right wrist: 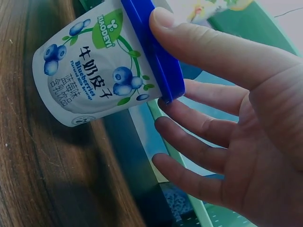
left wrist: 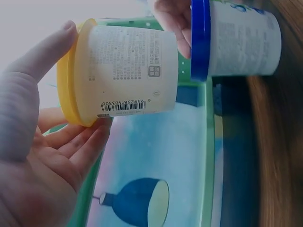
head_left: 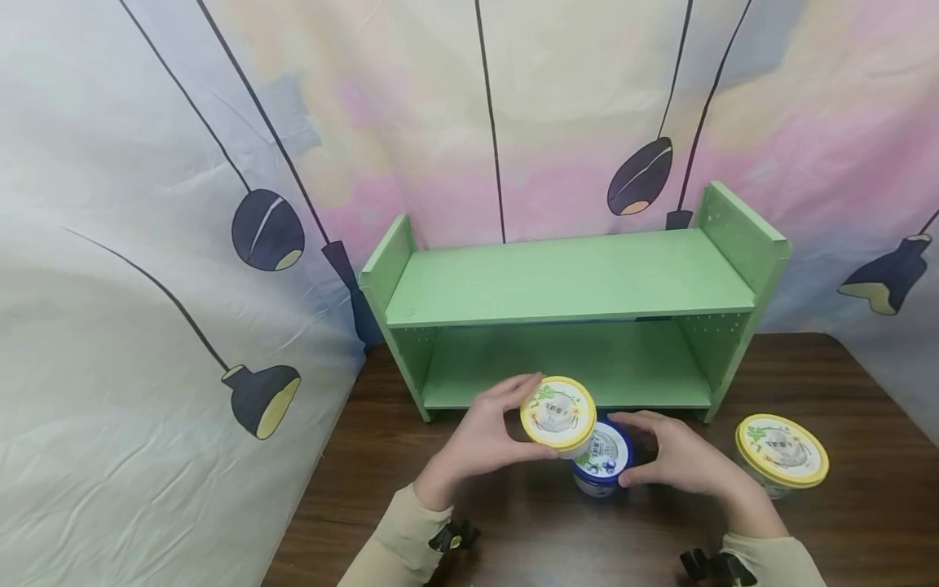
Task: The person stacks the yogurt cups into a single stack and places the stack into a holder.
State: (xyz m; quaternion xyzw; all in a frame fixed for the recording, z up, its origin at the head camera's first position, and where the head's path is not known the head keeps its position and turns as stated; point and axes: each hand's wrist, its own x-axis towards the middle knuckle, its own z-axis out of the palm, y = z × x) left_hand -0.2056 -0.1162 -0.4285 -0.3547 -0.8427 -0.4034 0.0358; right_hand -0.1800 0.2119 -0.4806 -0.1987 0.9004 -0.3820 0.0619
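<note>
My left hand [head_left: 487, 424] grips a yellow-lidded paper tub [head_left: 559, 414] by its lid, thumb on one side and fingers on the other. In the left wrist view this tub's printed back shows small text and a barcode. Just right of it, my right hand [head_left: 675, 453] holds a blue-lidded tub [head_left: 603, 452] between thumb and fingers at the lid's rim. Blueberries and the word "Blueberries" are printed on the side of the blue-lidded tub in the right wrist view. From the head view, the yellow lid partly overlaps the blue one, and both tubs are in front of the shelf.
A second yellow-lidded tub [head_left: 783, 452] stands on the dark wooden table [head_left: 866, 522] at the right. Behind the hands is a green two-tier shelf [head_left: 572, 277] with raised side panels. A cloth backdrop [head_left: 440, 122] printed with lamps hangs behind and to the left.
</note>
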